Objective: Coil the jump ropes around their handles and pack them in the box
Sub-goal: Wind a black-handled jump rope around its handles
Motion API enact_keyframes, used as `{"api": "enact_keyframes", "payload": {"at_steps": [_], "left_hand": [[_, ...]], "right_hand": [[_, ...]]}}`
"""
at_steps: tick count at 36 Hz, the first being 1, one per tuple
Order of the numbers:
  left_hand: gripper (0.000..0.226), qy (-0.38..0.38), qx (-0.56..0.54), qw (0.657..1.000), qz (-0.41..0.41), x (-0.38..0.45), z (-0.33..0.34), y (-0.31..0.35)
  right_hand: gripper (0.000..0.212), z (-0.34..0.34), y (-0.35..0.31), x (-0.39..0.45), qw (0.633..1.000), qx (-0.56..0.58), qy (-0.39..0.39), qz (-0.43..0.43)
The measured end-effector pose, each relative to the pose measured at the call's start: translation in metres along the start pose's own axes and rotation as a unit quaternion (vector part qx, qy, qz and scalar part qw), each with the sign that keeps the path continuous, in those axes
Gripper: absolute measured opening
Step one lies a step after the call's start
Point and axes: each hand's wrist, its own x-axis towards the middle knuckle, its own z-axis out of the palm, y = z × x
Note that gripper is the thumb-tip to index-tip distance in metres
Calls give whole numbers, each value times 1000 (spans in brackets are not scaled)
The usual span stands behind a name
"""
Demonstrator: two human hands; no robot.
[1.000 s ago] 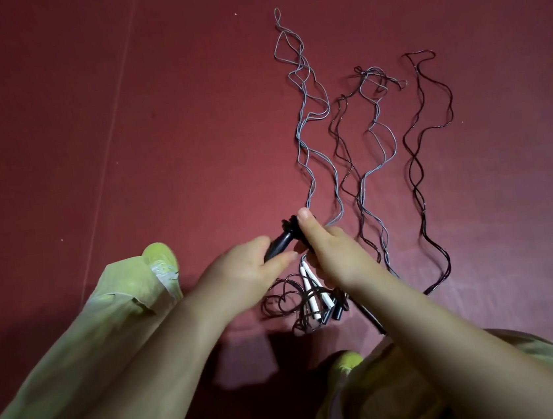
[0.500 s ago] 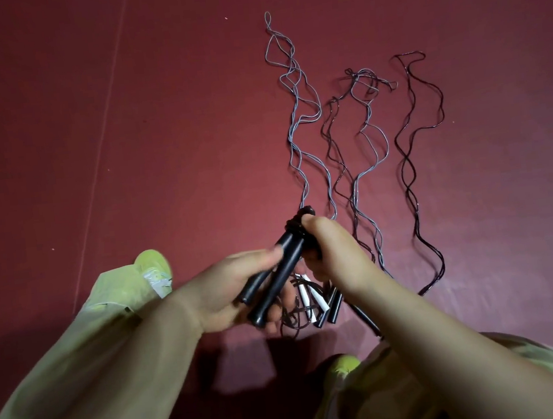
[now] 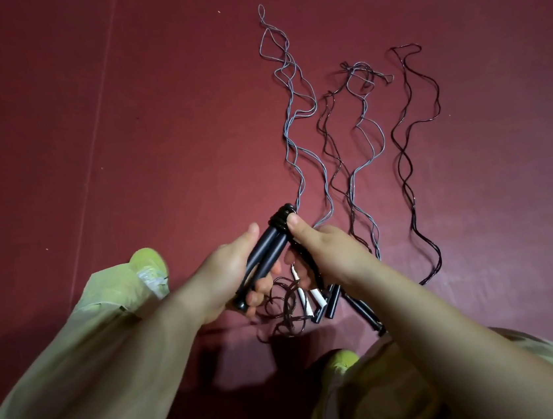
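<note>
— Two matte black cylindrical handles (image 3: 266,257) lie side by side in the left hand (image 3: 222,279), gripped low; the right hand (image 3: 328,251) pins thin dark cord turns (image 3: 281,217) at their top with its thumb.
— Step?
— Coiling, barely begun, I'd judge. Handles run lower-left to upper-right, wrapped end pointing away. Next: feed slack from the maroon floor (image 3: 124,157).

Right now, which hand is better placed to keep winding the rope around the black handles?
Probably the right hand. Its thumb already presses the wound coil at the handles' top, with the loose rope beside it, while the left hand grips the pair of black handles to steady them.
</note>
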Motion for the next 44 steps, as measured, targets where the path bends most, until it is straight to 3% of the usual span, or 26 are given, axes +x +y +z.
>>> {"api": "enact_keyframes", "payload": {"at_steps": [4,7,9,15,19,21,24,28,32,35,37,40,44], "left_hand": [[59,49,34,998,23,4,4,-1],[56,79,68,994,36,8,4,-2],[56,116,155,979,66,11,1,-4],[41,223,459,849,134,6,12,-6],[35,241,532,792,176,7,17,-6],[35,238,512,803,188,6,18,-5],[39,197,419,872,159,7,16,-3],[53,97,302,940,129,8,9,3],[45,-15,111,992,65,3,9,8],[58,-148,-59,986,-43,-6,8,12],[76,-211,-138,965,-73,-9,8,13],[75,-232,-200,949,-80,-7,12,12],[62,-200,-194,955,-100,-6,7,16]], "right_hand": [[71,4,0,0,993,-103,55,-15],[71,8,3,1,992,-92,79,-35],[74,13,7,2,997,-48,57,-24],[67,17,9,1,999,41,8,31],[62,12,7,3,999,24,32,34],[60,11,8,4,999,20,43,23],[58,10,9,4,998,26,56,4],[58,7,6,1,997,9,61,-41],[44,7,-1,-3,993,56,31,-104],[33,5,-7,-7,982,137,15,-131],[40,1,-11,-9,978,150,5,-146],[42,-4,-12,-10,979,127,-9,-160],[45,-6,-10,-5,989,78,-28,-122]]}}
